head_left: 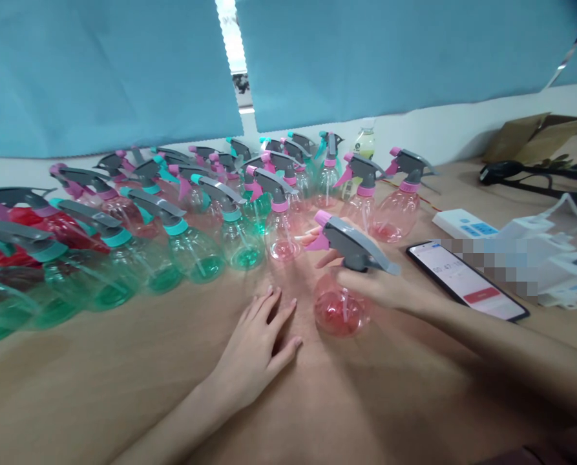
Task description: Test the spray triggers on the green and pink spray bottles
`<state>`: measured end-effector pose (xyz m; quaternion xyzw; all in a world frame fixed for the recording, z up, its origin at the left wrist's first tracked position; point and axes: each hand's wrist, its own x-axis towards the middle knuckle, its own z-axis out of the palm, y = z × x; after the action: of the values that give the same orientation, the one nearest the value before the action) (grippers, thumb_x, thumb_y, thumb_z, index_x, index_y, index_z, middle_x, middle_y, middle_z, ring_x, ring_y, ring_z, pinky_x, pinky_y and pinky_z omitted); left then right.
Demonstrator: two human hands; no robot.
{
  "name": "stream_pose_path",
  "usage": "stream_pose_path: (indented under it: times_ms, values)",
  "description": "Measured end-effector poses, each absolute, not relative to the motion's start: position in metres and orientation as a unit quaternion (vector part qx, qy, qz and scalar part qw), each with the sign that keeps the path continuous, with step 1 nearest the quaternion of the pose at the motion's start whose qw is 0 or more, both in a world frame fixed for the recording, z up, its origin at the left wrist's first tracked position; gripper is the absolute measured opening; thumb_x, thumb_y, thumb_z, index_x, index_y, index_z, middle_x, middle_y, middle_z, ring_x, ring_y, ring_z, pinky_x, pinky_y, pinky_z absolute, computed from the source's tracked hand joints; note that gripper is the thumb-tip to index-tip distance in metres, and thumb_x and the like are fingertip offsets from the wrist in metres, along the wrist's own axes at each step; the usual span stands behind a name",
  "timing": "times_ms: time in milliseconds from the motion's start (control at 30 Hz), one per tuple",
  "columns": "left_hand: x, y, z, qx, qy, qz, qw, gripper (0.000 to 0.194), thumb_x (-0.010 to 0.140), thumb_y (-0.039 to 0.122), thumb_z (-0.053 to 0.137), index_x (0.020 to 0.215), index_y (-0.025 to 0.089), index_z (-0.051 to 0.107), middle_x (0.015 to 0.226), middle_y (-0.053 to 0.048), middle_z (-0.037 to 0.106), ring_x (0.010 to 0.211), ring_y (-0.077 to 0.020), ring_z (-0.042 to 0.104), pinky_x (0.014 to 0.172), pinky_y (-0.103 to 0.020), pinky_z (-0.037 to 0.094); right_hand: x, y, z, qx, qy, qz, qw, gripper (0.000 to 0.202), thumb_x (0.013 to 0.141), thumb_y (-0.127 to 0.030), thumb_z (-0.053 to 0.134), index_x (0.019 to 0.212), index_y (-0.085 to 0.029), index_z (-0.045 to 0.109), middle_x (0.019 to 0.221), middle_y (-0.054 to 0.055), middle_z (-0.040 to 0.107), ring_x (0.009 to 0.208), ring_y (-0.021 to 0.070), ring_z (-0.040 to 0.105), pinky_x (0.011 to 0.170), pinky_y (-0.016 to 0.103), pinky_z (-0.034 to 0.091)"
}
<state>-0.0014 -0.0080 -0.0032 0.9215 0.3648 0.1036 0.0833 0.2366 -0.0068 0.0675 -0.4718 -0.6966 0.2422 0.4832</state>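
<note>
My right hand (366, 284) is wrapped round the neck of a red spray bottle (341, 313) with a grey and pink spray head, upright at the middle of the view. To its left, my left hand (256, 339) lies on the wooden table (172, 381), fingers apart and holding nothing. Beyond my left hand stand a green bottle with a turquoise collar (242, 245) and a pink one with a pink collar (282, 232). Two more pink bottles, one of them the rightmost (397, 210), stand behind the held bottle.
Several green and red spray bottles (196, 252) fill the left and back. At the right lie a phone (467, 278) with a timer, a white power strip (465, 223), white plugs and cables, black glasses (535, 181) and a cardboard box (535, 135). A drink bottle (364, 142) stands behind.
</note>
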Motion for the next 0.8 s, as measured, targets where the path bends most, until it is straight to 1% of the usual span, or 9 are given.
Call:
stream_pose_path:
  times_ms: [100, 233, 367, 533, 800]
  values:
    - [-0.0013, -0.0083, -0.0027, 0.922, 0.367, 0.096, 0.076, 0.052, 0.096, 0.045, 0.049, 0.142, 0.021, 0.046, 0.152, -0.015, 0.038, 0.14, -0.0351, 0.034, 0.11, -0.057, 0.031, 0.2383, -0.0052, 0.0629, -0.472, -0.703, 0.248, 0.47, 0.011, 0.063, -0.02, 0.048, 0.069, -0.023, 0.057, 0.076, 0.0, 0.061, 0.064, 0.0137, 0.056, 0.063, 0.03, 0.05]
    - [-0.0006, -0.0083, -0.0023, 0.923, 0.366, 0.091, 0.072, 0.053, 0.097, 0.045, 0.048, 0.142, 0.019, 0.046, 0.151, -0.016, 0.039, 0.14, -0.035, 0.033, 0.11, -0.057, 0.03, 0.2391, -0.005, 0.0621, -0.464, -0.707, 0.256, 0.469, 0.012, 0.064, -0.018, 0.048, 0.069, -0.022, 0.058, 0.078, 0.001, 0.061, 0.068, 0.0145, 0.057, 0.065, 0.03, 0.05]
    - [-0.001, -0.0081, -0.0027, 0.923, 0.365, 0.099, 0.079, 0.052, 0.096, 0.045, 0.049, 0.141, 0.02, 0.047, 0.151, -0.015, 0.04, 0.14, -0.0348, 0.034, 0.11, -0.057, 0.03, 0.2388, -0.0054, 0.064, -0.476, -0.705, 0.252, 0.462, 0.011, 0.064, -0.016, 0.049, 0.069, -0.023, 0.057, 0.075, 0.0, 0.061, 0.065, 0.0138, 0.056, 0.063, 0.029, 0.05]
    - [-0.0018, -0.0081, -0.0028, 0.921, 0.366, 0.1, 0.085, 0.053, 0.096, 0.046, 0.049, 0.142, 0.02, 0.046, 0.152, -0.015, 0.038, 0.139, -0.035, 0.034, 0.11, -0.057, 0.03, 0.239, -0.0051, 0.0639, -0.474, -0.708, 0.244, 0.463, 0.011, 0.064, -0.016, 0.05, 0.068, -0.023, 0.057, 0.077, 0.0, 0.061, 0.067, 0.0145, 0.057, 0.064, 0.03, 0.05]
    - [-0.0002, -0.0083, -0.0008, 0.923, 0.366, 0.087, 0.074, 0.053, 0.097, 0.046, 0.048, 0.142, 0.018, 0.047, 0.15, -0.018, 0.04, 0.139, -0.0352, 0.034, 0.11, -0.057, 0.03, 0.2391, -0.0047, 0.0615, -0.487, -0.7, 0.249, 0.458, 0.011, 0.063, -0.019, 0.049, 0.067, -0.022, 0.059, 0.075, 0.001, 0.061, 0.062, 0.0139, 0.054, 0.062, 0.031, 0.05]
